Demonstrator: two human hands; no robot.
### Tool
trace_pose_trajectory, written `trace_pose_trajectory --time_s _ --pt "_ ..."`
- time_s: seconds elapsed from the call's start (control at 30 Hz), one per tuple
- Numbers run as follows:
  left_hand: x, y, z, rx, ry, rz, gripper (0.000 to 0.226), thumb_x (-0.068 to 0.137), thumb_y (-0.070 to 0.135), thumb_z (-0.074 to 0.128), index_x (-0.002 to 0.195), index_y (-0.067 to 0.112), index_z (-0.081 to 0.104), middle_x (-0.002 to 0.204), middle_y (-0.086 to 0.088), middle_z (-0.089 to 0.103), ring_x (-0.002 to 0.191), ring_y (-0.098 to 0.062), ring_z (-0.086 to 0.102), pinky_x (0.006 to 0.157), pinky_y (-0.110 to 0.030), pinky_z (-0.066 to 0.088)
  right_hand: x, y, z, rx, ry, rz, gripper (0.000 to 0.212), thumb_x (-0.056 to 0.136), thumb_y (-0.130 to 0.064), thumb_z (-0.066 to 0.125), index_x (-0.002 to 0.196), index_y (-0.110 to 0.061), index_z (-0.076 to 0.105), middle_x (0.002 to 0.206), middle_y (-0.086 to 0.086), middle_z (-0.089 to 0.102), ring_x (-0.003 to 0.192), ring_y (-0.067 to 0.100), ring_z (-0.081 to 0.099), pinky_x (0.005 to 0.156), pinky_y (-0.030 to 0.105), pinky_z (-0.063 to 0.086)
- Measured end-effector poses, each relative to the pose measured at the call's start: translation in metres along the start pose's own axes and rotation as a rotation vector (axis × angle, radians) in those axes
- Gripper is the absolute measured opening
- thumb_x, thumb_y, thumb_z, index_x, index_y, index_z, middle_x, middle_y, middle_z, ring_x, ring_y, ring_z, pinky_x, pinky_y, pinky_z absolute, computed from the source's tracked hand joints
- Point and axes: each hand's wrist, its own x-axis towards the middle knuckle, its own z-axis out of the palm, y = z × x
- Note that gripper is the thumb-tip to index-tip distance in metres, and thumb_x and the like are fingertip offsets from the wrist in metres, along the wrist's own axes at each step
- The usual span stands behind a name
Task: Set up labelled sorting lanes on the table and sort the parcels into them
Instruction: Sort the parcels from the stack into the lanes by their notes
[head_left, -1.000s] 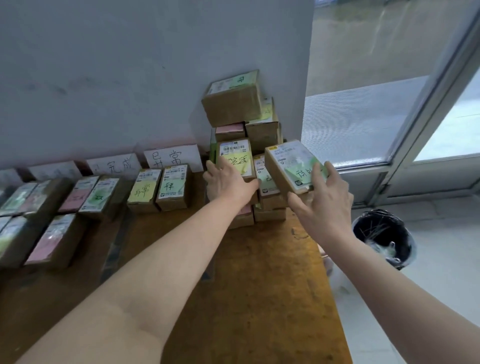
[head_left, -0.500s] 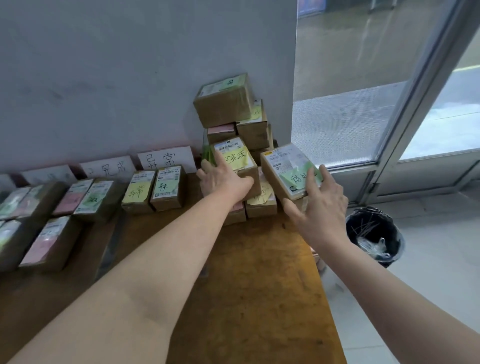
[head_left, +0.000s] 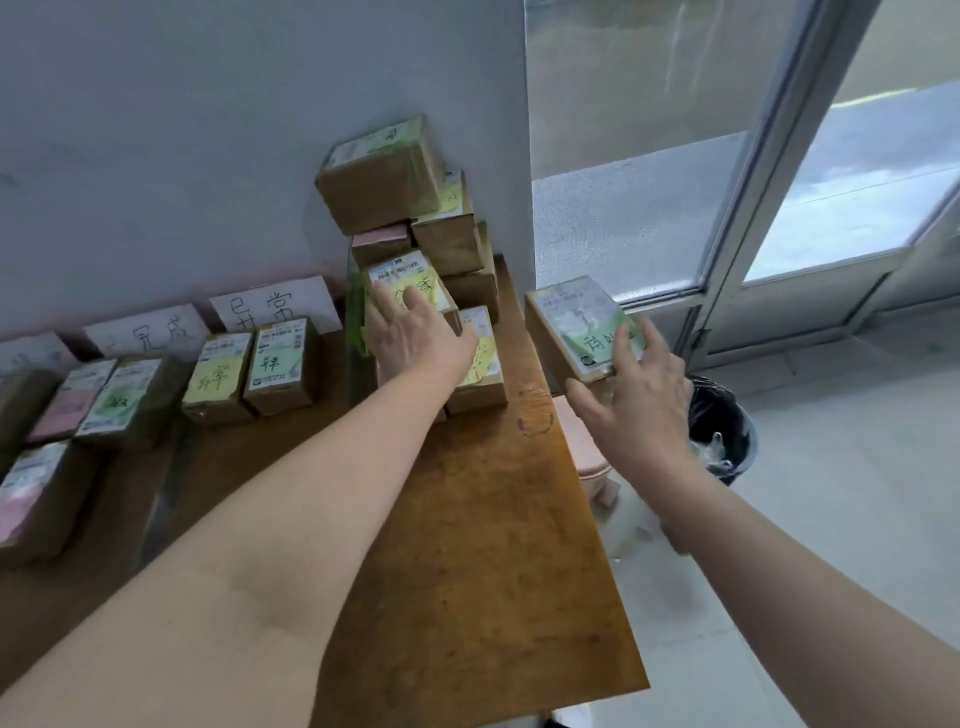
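Cardboard parcel (head_left: 571, 322) gripped by right hand (head_left: 634, 405); left hand (head_left: 415, 338) lies spread atop stacked parcel (head_left: 400, 273).

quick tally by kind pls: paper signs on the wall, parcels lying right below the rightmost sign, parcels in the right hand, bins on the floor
paper signs: 3, leftmost cut off at the frame edge
parcels below the rightmost sign: 2
held parcel in the right hand: 1
bin: 1
total: 7
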Motion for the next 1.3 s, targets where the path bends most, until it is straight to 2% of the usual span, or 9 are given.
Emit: trace_pose_trajectory --time_s 0.13,0.3,0.43,0.67,0.77,0.87,1.1,1.2,1.3 --pt "-0.021 0.009 0.001 -0.051 0.049 0.128 0.06 0.093 0.036 0.058 0.143 0.014 0.033 0.159 -0.011 0.016 0.143 -0.033 0.019 0.115 -0.046 0.025 -0.015 0.007 0.008 0.009 -0.071 0.014 0.079 0.09 -0.055 0.051 0.153 -0.018 0.019 0.16 0.008 0.009 0.142 0.03 0.015 0.113 0.044 0.016" --pt "-0.047 0.004 0.001 -0.151 -0.044 0.119 0.054 0.093 0.02 0.06 0.142 0.016 0.038 0.149 -0.007 0.037 0.136 -0.03 0.031 0.111 -0.041 0.032 -0.047 0.006 0.02 -0.012 -0.133 -0.017 0.078 0.091 -0.053 0.051 0.152 -0.017 0.018 0.16 0.008 0.007 0.142 0.031 0.014 0.114 0.043 0.016" --pt "-0.076 -0.013 0.003 -0.229 -0.132 0.107 0.051 0.095 0.009 0.052 0.144 0.017 0.039 0.147 -0.005 0.041 0.135 -0.026 0.034 0.11 -0.038 0.033 -0.076 0.006 0.032 -0.027 -0.194 -0.042 0.08 0.091 -0.055 0.049 0.153 -0.019 0.013 0.161 0.006 0.004 0.144 0.028 0.01 0.115 0.043 0.013" --pt "-0.137 -0.05 0.001 -0.211 -0.205 0.069 0.048 0.097 0.011 0.051 0.142 0.02 0.041 0.148 -0.003 0.04 0.136 -0.024 0.033 0.103 -0.039 0.039 -0.135 0.007 0.056 -0.062 -0.281 -0.117 0.084 0.09 -0.061 0.048 0.154 -0.02 0.011 0.16 0.006 0.007 0.142 0.03 0.015 0.114 0.043 0.02" --pt "-0.16 -0.057 -0.005 -0.212 -0.212 0.078 0.047 0.097 0.013 0.052 0.142 0.02 0.041 0.148 -0.003 0.04 0.136 -0.024 0.033 0.102 -0.04 0.04 -0.151 0.012 0.06 -0.064 -0.343 -0.145 0.082 0.09 -0.055 0.054 0.154 -0.024 0.013 0.16 0.006 0.006 0.143 0.03 0.015 0.113 0.043 0.023" --pt "-0.179 -0.053 -0.008 -0.222 -0.202 0.115 0.046 0.097 0.014 0.053 0.141 0.021 0.041 0.145 -0.003 0.042 0.133 -0.023 0.035 0.101 -0.039 0.042 -0.162 0.023 0.052 -0.017 -0.319 -0.158 0.086 0.087 -0.049 0.062 0.153 -0.025 0.013 0.159 0.011 0.013 0.142 0.032 0.02 0.115 0.044 0.024" --pt "-0.241 0.003 0.007 -0.292 -0.286 0.273 0.043 0.095 0.009 0.05 0.137 0.017 0.045 0.141 -0.006 0.044 0.129 -0.026 0.036 0.104 -0.039 0.037 -0.187 0.105 0.005 -0.181 -0.264 -0.071 0.076 0.087 -0.047 0.063 0.148 -0.019 0.029 0.156 0.007 0.025 0.141 0.026 0.024 0.106 0.041 0.031" --pt "-0.269 0.031 0.02 -0.301 -0.36 0.344 0.048 0.091 0.011 0.057 0.137 0.016 0.045 0.139 -0.006 0.045 0.126 -0.026 0.039 0.103 -0.039 0.038 -0.199 0.146 -0.012 -0.246 -0.311 0.009 0.075 0.088 -0.049 0.061 0.149 -0.017 0.029 0.155 0.006 0.025 0.142 0.025 0.022 0.105 0.04 0.031" --pt "-0.29 0.057 0.034 -0.242 -0.432 0.408 0.045 0.092 0.01 0.05 0.136 0.012 0.043 0.14 -0.009 0.043 0.126 -0.03 0.038 0.103 -0.039 0.036 -0.205 0.184 -0.025 -0.313 -0.386 0.066 0.074 0.091 -0.051 0.056 0.15 -0.019 0.026 0.157 0.005 0.02 0.144 0.024 0.018 0.108 0.04 0.029"
